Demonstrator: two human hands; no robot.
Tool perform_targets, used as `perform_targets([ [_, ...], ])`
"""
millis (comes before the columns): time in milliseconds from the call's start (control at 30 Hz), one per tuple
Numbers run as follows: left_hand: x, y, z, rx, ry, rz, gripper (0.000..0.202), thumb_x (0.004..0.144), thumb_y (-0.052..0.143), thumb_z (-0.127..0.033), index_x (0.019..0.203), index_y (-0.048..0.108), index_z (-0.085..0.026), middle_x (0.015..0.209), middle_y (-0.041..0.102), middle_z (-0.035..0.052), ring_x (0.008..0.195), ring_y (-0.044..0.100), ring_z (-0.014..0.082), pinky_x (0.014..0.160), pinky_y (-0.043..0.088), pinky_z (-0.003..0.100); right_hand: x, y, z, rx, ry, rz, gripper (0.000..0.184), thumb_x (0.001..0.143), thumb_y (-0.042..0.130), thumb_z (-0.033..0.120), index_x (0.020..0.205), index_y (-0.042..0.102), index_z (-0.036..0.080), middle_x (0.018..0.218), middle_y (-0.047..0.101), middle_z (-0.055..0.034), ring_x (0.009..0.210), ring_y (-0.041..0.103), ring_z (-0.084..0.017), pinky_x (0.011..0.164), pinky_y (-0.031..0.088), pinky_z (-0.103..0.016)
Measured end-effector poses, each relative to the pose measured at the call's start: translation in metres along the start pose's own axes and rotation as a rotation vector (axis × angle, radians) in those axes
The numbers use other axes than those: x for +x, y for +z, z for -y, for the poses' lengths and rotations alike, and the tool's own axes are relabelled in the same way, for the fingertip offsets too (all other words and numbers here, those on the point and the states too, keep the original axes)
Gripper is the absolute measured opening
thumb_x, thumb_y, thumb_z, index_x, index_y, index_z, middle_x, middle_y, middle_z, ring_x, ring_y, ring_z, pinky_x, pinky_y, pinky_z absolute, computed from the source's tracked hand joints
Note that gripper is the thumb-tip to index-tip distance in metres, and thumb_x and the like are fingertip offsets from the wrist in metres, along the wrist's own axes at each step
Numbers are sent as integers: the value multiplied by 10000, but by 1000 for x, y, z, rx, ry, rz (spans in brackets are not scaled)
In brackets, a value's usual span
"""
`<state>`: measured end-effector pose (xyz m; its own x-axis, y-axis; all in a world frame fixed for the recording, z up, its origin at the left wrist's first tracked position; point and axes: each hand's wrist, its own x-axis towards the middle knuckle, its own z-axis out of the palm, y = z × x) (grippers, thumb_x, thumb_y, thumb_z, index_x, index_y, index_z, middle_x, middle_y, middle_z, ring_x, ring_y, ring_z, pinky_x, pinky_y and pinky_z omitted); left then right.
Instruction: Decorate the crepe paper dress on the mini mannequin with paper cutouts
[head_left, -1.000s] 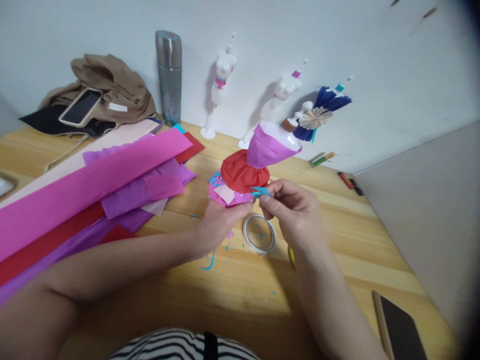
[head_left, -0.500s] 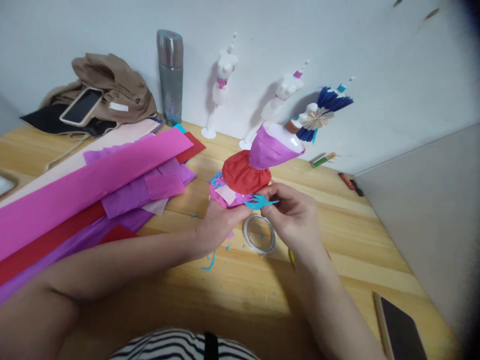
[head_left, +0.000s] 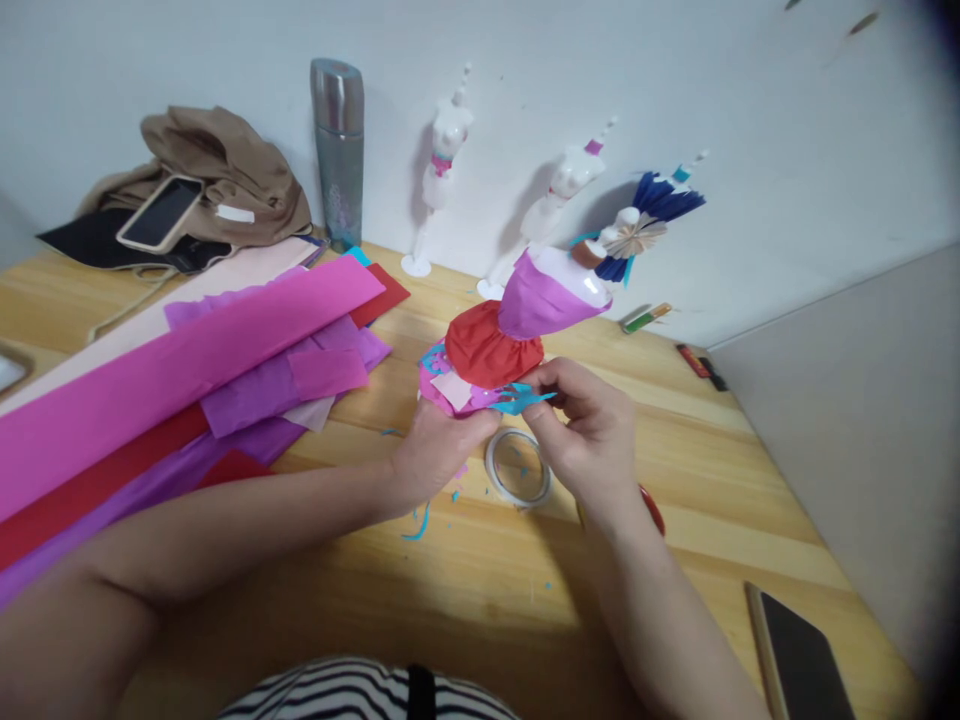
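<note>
A small white mannequin (head_left: 576, 272) leans away from me, dressed in a purple paper top (head_left: 534, 300) and a gathered red paper skirt (head_left: 487, 342). Below the red layer is a pink lower skirt (head_left: 459, 392) with a pale pink patch and blue bits. My left hand (head_left: 442, 445) grips this lower part from beneath, thumb along the near edge. Between thumb and fingers, my right hand (head_left: 581, 425) pinches a jagged blue paper piece (head_left: 521, 400) at the skirt's right edge. The mannequin's underside is hidden.
A tape roll (head_left: 519, 468) lies beneath the hands, near blue paper scraps (head_left: 420, 525). Coloured paper sheets (head_left: 187, 360) cover the left. Behind stand a thermos (head_left: 339, 155) and other mannequins (head_left: 448, 135). A phone (head_left: 799, 650) lies right; a brown cloth bag (head_left: 225, 165) sits back left.
My right hand has shifted slightly, and the blue paper piece has bent a little at the skirt's edge. A red rounded thing now shows beside my right wrist. My left hand stays put.
</note>
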<state>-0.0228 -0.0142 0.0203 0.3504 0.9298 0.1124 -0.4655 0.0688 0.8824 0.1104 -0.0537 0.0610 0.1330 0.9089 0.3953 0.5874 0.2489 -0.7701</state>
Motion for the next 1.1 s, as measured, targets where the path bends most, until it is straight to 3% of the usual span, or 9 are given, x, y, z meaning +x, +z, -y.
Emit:
perform_targets([
  [200, -2, -4, 9, -55, -14, -31, 343, 777, 802, -248, 1117, 762, -271, 1258, 765, 56, 1236, 672, 296, 1130, 498, 449, 1, -2, 1, 257, 168, 0, 99, 732, 754, 277, 687, 667, 267, 619, 568, 5, 556, 456, -159, 517, 342, -307],
  [333, -4, -6, 10, -83, -40, 10, 300, 787, 824, -277, 1081, 762, -264, 1187, 783, 59, 1180, 699, 289, 1093, 519, 445, 0, -7, -5, 661, 412, 146, 168, 714, 813, 352, 744, 688, 244, 516, 469, 60, 435, 287, -91, 442, 234, -261],
  [467, -5, -9, 12, -94, -52, 22, 358, 741, 866, -291, 1071, 737, -233, 1161, 785, 67, 1166, 708, 273, 1074, 526, 422, -4, -8, -14, 994, 656, 276, 257, 755, 841, 305, 737, 601, 216, 556, 375, 95, 451, 193, -51, 403, 234, -193],
  [567, -7, -12, 14, -41, -138, 17, 312, 735, 860, -329, 977, 714, -197, 930, 761, 47, 909, 722, 209, 835, 576, 335, -9, -4, -18, 1156, 797, 322, 259, 769, 846, 252, 736, 600, 180, 584, 347, 107, 461, 171, -26, 401, 266, -141],
  [667, -16, -15, 14, 67, -329, -27, 234, 775, 807, -346, 821, 652, -178, 668, 623, -15, 577, 556, 110, 541, 444, 248, -17, 0, -18, 1222, 870, 314, 288, 750, 869, 244, 701, 598, 159, 590, 388, 92, 455, 196, -16, 394, 258, -145],
  [733, -25, -16, 11, 103, -466, -44, 222, 785, 765, -331, 751, 605, -181, 570, 530, -47, 477, 443, 80, 463, 344, 230, -25, 2, -16, 1191, 850, 289, 333, 742, 878, 262, 663, 568, 170, 583, 419, 77, 448, 219, -21, 395, 232, -167],
  [800, -34, -17, 8, 98, -557, -28, 178, 764, 734, -297, 738, 602, -180, 557, 519, -49, 450, 423, 76, 446, 313, 227, -33, 3, -14, 1090, 784, 263, 356, 755, 877, 309, 652, 560, 184, 552, 434, 70, 439, 251, -34, 410, 210, -192],
  [933, -44, -22, -2, 37, -581, -15, 179, 724, 730, -313, 753, 650, -155, 678, 598, -5, 505, 488, 83, 464, 340, 223, -52, 5, -14, 761, 571, 215, 333, 806, 836, 420, 680, 619, 201, 494, 449, 67, 442, 314, -70, 458, 225, -236],
  [1100, -39, -35, -12, -11, -636, 68, 556, 806, 706, -694, 799, 698, -138, 742, 646, 59, 655, 589, 153, 528, 445, 252, -66, 8, -9, 282, 209, 144, 134, 815, 746, 284, 732, 671, 210, 676, 642, -5, 584, 525, -137, 538, 394, -275],
])
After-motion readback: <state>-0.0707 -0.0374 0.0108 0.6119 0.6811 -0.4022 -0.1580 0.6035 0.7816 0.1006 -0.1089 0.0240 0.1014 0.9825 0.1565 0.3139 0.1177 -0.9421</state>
